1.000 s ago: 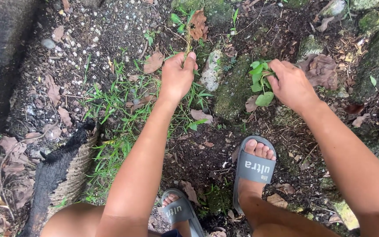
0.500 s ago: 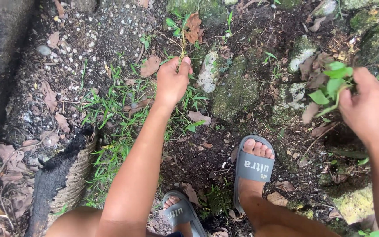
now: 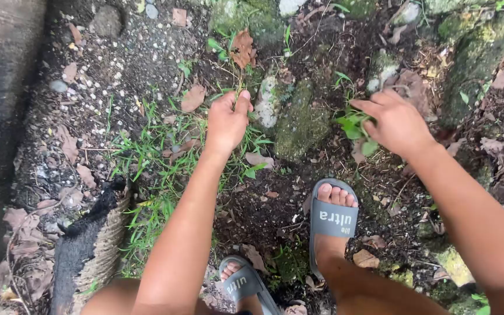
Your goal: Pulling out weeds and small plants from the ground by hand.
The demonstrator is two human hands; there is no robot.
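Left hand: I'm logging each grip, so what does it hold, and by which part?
The left hand pinches a thin weed stalk near its lower end, between thumb and fingers; a dry brown leaf sits near its top.

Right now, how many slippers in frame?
2. Right slipper sits on dark soil below the right hand. Left slipper is at the bottom edge, partly cut off, beside the left forearm.

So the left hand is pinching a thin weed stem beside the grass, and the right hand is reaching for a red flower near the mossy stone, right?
Not quite. The head view shows the right hand reaching for a small green leafy plant, not a red flower. The rest holds: the left hand pinches a thin weed stem beside the grass, near the mossy stone.
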